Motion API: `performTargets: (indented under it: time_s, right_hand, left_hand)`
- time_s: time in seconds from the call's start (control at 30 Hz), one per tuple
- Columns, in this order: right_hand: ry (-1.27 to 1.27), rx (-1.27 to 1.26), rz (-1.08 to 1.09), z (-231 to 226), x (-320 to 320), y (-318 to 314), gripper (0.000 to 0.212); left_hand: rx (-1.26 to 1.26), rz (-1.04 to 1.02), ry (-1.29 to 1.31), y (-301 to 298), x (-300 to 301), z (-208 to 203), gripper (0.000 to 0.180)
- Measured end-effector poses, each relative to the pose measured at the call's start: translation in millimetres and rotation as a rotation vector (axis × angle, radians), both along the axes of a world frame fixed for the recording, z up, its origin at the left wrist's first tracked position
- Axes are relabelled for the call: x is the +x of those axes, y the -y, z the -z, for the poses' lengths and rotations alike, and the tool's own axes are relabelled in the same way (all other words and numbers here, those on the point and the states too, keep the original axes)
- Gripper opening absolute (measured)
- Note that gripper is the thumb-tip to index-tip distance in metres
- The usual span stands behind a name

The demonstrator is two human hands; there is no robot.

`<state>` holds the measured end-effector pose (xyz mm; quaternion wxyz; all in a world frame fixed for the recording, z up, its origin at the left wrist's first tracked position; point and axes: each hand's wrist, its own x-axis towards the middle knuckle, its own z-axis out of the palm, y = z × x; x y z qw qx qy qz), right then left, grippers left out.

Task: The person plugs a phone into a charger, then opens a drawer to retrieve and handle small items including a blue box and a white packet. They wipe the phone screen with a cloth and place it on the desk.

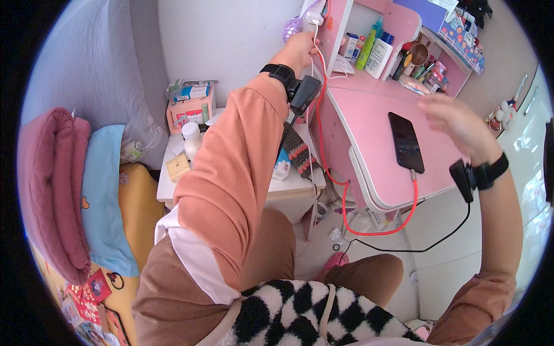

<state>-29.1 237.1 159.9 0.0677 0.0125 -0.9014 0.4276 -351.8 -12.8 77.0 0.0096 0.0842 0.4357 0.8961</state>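
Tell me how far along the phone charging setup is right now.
Done: the red cable is plugged into the black phone lying on the pink desk. In hand: the left hand is at the white charger plug. The right hand hovers open, empty. Whether the plug is seated is unclear.

Dark-screened black phone (pixel 406 142) flat on desk, just left of right hand (pixel 459 125); white-and-green bottles (pixel 374 53) on shelf right of left hand (pixel 298 51); pink box of cartons (pixel 191 107) left of left forearm.
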Motion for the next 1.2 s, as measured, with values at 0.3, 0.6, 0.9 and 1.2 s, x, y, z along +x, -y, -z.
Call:
performTargets:
  time_s: [0.3,0.6,0.9,1.2]
  right_hand:
    - [0.093,0.267,-0.217,-19.4,-146.4,120.5,0.039]
    - [-0.304,0.500,0.015,9.6,-214.1,133.4,0.032]
    - [-0.439,0.380,0.023,18.9,-258.5,123.5,0.035]
    - [-0.443,0.383,0.115,19.1,-248.8,126.9,0.035]
  left_hand:
    - [0.279,0.149,0.055,-25.4,7.9,4.7,0.028]
    - [0.447,0.256,0.069,-16.7,20.2,1.1,0.021]
    - [0.507,0.313,0.068,-21.1,54.5,-4.3,0.028]
    - [0.452,0.324,0.047,-26.2,39.3,0.1,0.031]
